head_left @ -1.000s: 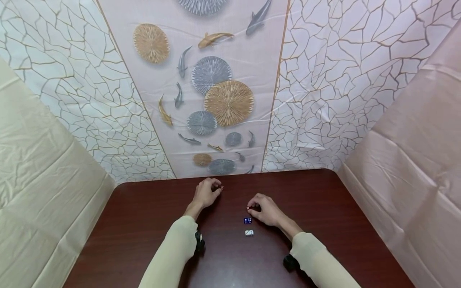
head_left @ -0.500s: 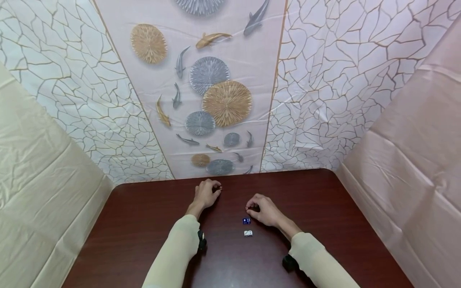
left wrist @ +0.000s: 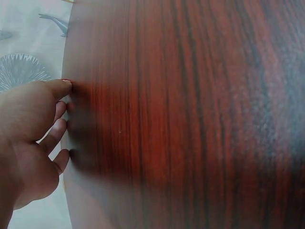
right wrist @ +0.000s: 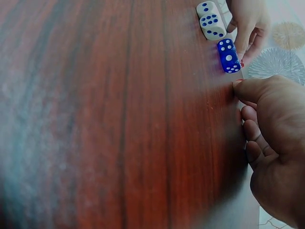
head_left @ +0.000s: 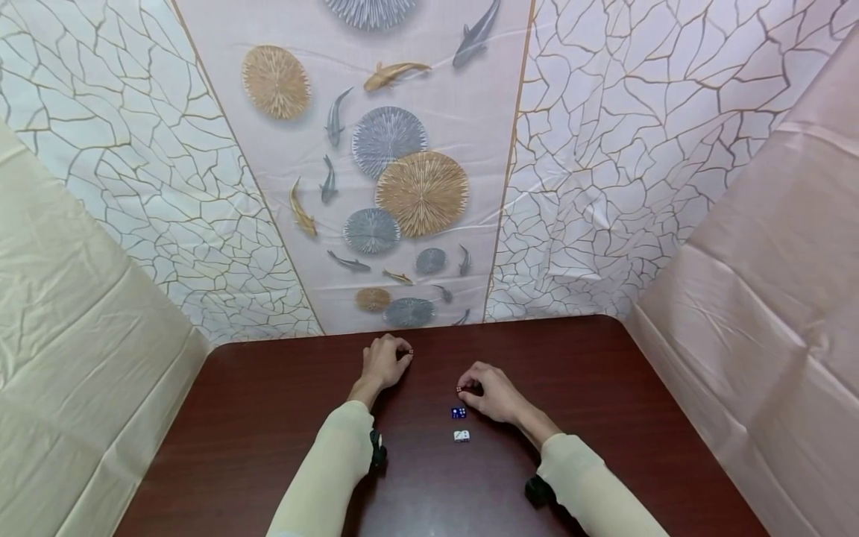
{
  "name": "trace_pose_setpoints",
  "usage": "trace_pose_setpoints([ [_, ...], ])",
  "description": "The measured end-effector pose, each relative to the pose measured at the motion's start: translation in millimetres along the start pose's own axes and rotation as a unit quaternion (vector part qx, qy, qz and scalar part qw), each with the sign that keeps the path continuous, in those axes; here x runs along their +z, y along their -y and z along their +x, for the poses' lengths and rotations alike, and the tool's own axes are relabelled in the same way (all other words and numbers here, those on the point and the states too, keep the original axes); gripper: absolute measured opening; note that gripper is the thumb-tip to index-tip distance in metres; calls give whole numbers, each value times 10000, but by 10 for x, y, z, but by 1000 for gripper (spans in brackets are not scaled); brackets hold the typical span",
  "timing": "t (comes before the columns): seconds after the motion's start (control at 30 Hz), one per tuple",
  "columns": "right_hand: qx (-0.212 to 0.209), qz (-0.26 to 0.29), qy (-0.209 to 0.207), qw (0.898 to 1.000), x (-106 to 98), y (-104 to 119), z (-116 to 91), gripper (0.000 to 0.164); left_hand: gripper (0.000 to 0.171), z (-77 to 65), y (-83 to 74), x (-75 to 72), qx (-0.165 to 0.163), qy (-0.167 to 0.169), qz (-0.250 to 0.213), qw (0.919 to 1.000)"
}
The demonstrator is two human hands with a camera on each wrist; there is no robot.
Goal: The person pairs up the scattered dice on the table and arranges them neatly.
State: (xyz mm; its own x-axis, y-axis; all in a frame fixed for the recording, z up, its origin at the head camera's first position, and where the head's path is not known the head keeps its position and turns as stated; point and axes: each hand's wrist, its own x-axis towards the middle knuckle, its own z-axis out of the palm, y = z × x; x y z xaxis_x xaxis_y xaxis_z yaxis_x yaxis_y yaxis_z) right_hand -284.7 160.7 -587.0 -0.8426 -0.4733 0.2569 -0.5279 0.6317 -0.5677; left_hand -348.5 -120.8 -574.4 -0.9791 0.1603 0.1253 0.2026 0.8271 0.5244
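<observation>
Near the table's far edge, my left hand pinches a small red die between thumb and fingertips. Only a sliver of that die shows in the left wrist view, above the thumb tip. Further right and closer to me, my right hand pinches a second red die, its thumb and index finger curled toward each other. Just in front of this one lies a blue die with white dots. A white die with dark dots sits nearer still, apart from the blue one in the head view.
The dark red-brown wooden table has rounded far corners. Behind it hangs a patterned cloth with fish and round leaf shapes. Beige cloth walls flank both sides. Black wrist devices sit at the cuffs.
The head view has drifted slightly. Both hands stay in about the same places, and the left fingertips seem to cover a little more of their red die. The blue and white dice lie still.
</observation>
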Motion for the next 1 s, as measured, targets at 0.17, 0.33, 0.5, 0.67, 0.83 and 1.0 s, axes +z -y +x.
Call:
trace_pose_setpoints([
  [0.17, 10, 0, -2, 10000, 2, 5, 6, 7, 13, 8, 32, 17, -17, -14, 18, 10000],
  [0.33, -2, 9, 13, 10000, 1, 14, 7, 7, 11, -5, 56, 48, -2, -51, 49, 10000],
  [0.5, -5, 29, 3, 10000, -3, 13, 5, 7, 11, -49, 21, 33, 79, -64, 34, 9999],
  [0.67, 4, 22, 9, 10000, -6, 12, 1, 7, 10, -130, -64, -32, 246, 102, -38, 9996],
  [0.83, 21, 33, 3, 10000, -5, 12, -1, 7, 9, -209, -143, -57, 501, 229, -244, 9982],
  [1.0, 31, 31, 0, 10000, -10, 16, -1, 7, 8, -262, -172, -15, 760, 341, -424, 9956],
])
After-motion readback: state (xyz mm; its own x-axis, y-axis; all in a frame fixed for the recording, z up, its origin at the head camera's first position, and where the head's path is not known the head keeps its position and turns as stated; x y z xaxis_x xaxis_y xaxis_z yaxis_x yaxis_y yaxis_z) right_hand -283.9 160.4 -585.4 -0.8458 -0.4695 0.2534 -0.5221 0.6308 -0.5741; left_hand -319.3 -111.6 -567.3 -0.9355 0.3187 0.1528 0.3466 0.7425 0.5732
